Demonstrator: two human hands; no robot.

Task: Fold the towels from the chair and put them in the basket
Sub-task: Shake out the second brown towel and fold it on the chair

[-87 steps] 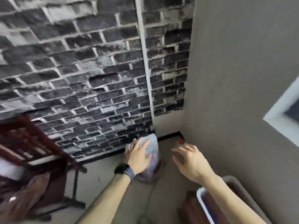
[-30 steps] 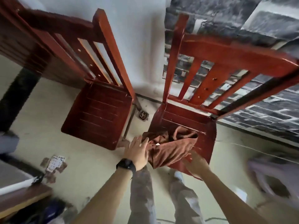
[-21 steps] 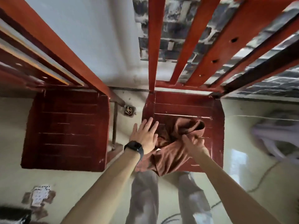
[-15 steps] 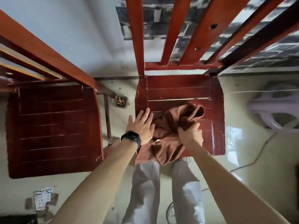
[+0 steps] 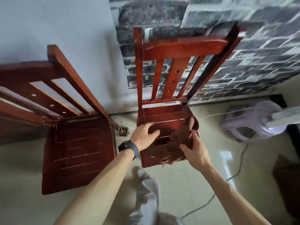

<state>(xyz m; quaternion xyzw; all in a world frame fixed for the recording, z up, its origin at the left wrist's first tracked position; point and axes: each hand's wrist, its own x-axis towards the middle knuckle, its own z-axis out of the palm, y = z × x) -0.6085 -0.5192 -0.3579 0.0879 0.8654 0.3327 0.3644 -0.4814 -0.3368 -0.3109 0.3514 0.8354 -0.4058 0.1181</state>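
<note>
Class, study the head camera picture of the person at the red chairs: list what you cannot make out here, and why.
- Basket: not in the head view.
- Brown towel: its lower part is hidden behind the right hand, so its full shape is unclear.
- Left hand: whether it touches the towel or only the chair seat is unclear.
- Left chair: cut off by the left edge.

A rust-brown towel lies bunched on the right front part of the seat of a red-brown wooden chair. The cloth is crumpled into loose folds, with one rounded fold standing up at the seat's right edge and a frayed-looking hem hanging over the front edge. The chair has a slatted seat and an upright back of vertical slats under a broad top rail, and it stands on a pale floor against a wall. No basket can be made out for certain.
</note>
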